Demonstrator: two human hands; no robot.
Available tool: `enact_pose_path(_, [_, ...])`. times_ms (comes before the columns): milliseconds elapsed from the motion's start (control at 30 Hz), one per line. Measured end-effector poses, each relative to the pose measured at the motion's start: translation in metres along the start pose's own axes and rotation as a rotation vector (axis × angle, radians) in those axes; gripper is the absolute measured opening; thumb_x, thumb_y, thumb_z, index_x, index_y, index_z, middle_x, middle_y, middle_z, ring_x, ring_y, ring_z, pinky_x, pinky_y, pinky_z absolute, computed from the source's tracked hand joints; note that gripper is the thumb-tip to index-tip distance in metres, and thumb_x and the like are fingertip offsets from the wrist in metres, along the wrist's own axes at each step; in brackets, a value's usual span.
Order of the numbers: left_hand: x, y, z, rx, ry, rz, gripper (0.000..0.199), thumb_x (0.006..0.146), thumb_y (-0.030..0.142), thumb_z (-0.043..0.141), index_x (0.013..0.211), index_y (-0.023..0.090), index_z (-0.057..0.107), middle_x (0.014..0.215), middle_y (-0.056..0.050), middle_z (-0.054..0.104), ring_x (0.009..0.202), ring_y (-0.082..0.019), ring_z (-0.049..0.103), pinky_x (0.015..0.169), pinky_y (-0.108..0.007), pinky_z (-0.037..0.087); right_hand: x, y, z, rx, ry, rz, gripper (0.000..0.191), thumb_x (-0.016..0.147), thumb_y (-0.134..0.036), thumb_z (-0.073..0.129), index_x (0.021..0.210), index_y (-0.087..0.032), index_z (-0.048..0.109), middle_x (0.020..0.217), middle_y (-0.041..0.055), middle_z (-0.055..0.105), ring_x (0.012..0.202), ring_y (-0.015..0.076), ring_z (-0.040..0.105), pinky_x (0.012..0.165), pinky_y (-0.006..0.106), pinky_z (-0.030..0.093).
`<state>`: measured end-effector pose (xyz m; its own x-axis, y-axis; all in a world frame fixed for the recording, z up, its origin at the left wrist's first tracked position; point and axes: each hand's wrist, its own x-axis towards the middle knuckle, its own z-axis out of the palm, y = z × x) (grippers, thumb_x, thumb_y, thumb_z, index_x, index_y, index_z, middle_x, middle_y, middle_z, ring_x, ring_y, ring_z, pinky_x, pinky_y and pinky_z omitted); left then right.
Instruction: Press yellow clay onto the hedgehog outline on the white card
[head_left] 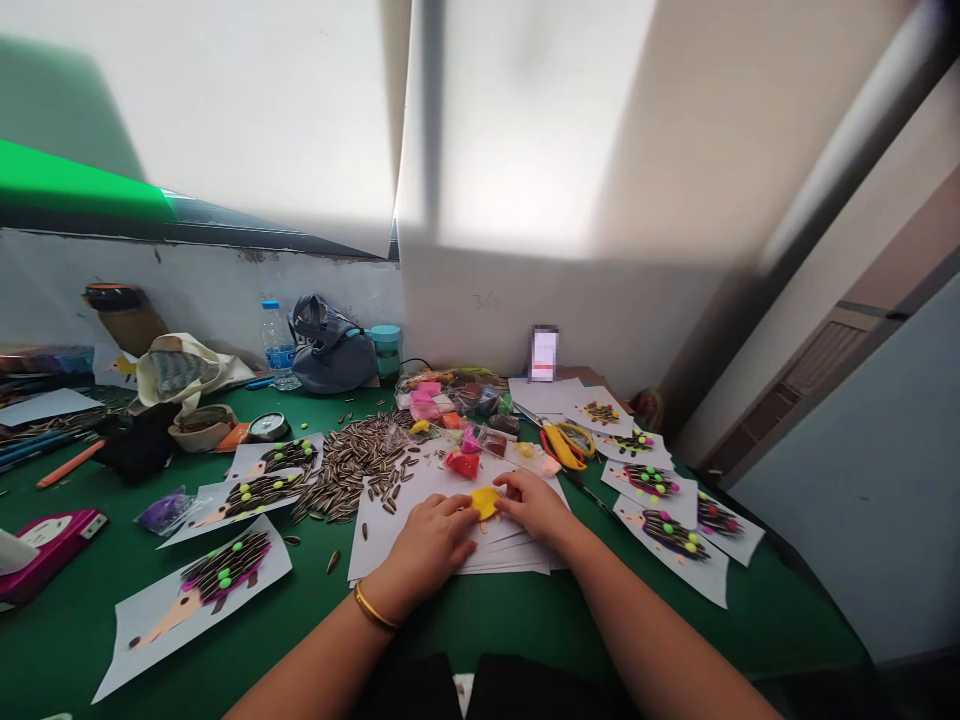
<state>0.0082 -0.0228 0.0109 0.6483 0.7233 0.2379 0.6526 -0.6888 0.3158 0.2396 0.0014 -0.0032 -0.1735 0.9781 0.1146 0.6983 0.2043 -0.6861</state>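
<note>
Risk: flat yellow piece [486, 503] (clay-like) may tear or go lopsided if fingertips press unevenly; loose seeds [349, 465] nr L hand [429, 540] could stick if it's tacky. It's on white paper [450, 558] twd bench's [319, 630] front edge, btwn L hand & R hand [538, 508], touching both. Fingers part-curled; can't tell if gripping.

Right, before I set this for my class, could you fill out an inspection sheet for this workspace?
Surface: green tabletop, white sheets on it.
Materials: yellow clay, heaped sunflower seeds, seed-covered hedgehog cards on both sides.
Clutter: yellow-handled scissors, water bottle, blue-grey bag.
Hands: left hand and right hand both touching the yellow clay.
Cables: thin dark strand beside the turquoise-lidded jar; possibly a cable.
Surroundings: white wall behind; phone propped upright.
</note>
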Motion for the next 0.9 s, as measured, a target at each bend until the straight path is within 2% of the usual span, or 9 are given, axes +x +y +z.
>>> enact_pose_path(133, [-0.0004,0.0014,-0.0009,0.002,0.005,0.006,0.039,0.085,0.027,0.062,0.124,0.035,0.06,0.129,-0.002,0.057,0.105,-0.025,0.053,0.093,-0.041,0.043,-0.0005,0.0032,-0.003,0.024,0.004,0.008,0.023,0.084,-0.023,0.062,0.105,-0.02,0.068,0.09,0.0028,0.061,0.08,0.0159,0.057,0.074,0.028,0.044])
enact_pose_path(333, [-0.002,0.0043,-0.0025,0.04,-0.006,0.009,0.037,0.086,0.027,0.061,0.121,0.039,0.061,0.132,-0.001,0.055,0.106,-0.026,0.052,0.093,-0.043,0.043,-0.001,0.007,-0.0021,-0.018,-0.036,0.021,0.022,0.075,-0.023,0.071,0.096,-0.02,0.066,0.088,0.0008,0.06,0.074,0.014,0.055,0.066,0.025,0.042])
enact_pose_path(533, [-0.0023,0.0041,-0.0016,0.025,0.006,0.008,0.036,0.087,0.028,0.059,0.121,0.038,0.062,0.131,-0.002,0.055,0.106,-0.025,0.053,0.094,-0.043,0.043,0.0014,0.0051,0.001,-0.122,-0.01,0.022,0.017,0.076,-0.026,0.072,0.09,-0.02,0.065,0.086,-0.0001,0.062,0.076,0.0145,0.054,0.064,0.024,0.036])
enact_pose_path(900, [-0.0024,0.0053,-0.0029,0.046,0.003,0.011,0.039,0.085,0.026,0.061,0.122,0.037,0.059,0.131,-0.002,0.055,0.106,-0.026,0.052,0.093,-0.043,0.043,-0.0007,0.0015,-0.0012,-0.086,-0.022,0.007,0.018,0.079,-0.032,0.071,0.092,-0.021,0.065,0.086,0.0001,0.063,0.076,0.0149,0.055,0.064,0.024,0.036])
